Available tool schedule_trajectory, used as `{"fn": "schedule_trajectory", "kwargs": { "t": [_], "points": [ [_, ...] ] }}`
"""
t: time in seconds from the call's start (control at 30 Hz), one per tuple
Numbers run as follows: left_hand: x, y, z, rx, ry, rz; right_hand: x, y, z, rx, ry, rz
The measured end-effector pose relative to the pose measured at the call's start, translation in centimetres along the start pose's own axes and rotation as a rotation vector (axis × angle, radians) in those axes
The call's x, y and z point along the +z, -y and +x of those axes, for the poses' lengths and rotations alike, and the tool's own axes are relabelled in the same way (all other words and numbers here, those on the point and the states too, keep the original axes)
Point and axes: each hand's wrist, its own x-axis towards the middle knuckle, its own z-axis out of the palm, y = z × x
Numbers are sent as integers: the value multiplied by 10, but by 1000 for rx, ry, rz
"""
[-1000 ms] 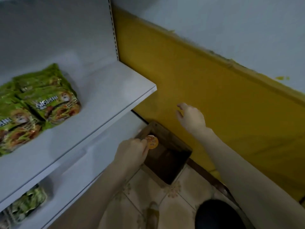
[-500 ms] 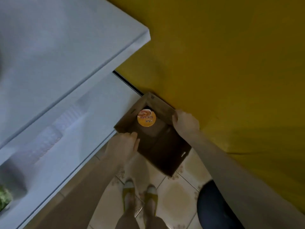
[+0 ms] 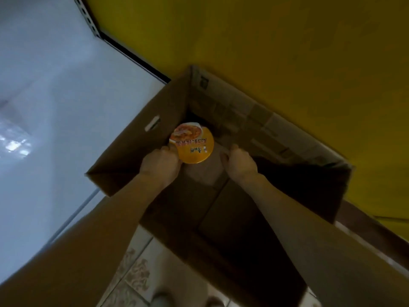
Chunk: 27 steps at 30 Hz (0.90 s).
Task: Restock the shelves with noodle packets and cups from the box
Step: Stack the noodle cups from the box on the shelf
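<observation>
**A:** Where is the cup?

**B:** The cup [image 3: 192, 144] is just above the frame's middle. It stands upright in the box [image 3: 132, 156], close to its left wall, with its orange lid [image 3: 195, 152] facing me.

**A:** And your hands?

**B:** My left hand [image 3: 161, 162] curls round the cup's left side, thumb at the lid's rim. My right hand [image 3: 240, 161] is down in the box just right of the cup and seems clear of it. Whether its fingers hold anything I cannot tell.

**A:** How will it handle?

**B:** Light, I expect, with thin walls that dent under a squeeze and a film lid that could tear. I would take it round the body below the rim, never by the lid.

**A:** Any writing?

**B:** The lid shows a noodle picture and a row of characters, too blurred to read. A printed mark [image 3: 203, 82] at the box's far corner is unreadable too.
</observation>
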Motion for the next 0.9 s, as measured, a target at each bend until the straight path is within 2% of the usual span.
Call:
{"fn": "schedule_trajectory", "kwargs": {
  "t": [0.23,0.37,0.47,0.57,0.73,0.9],
  "points": [
    [33,-1,64,8,294,55,49,-2,66,53,-14,348],
    [43,-5,82,-29,433,31,67,7,84,56,38,586],
    [51,-6,90,-65,405,117,81,14,90,93,29,824],
    [57,-2,90,-20,394,228,91,17,91,107,-28,950],
    [38,-4,73,56,391,219,80,14,72,102,-69,923],
    [-1,-7,27,167,345,63,49,8,25,164,-53,869]
  ]
}}
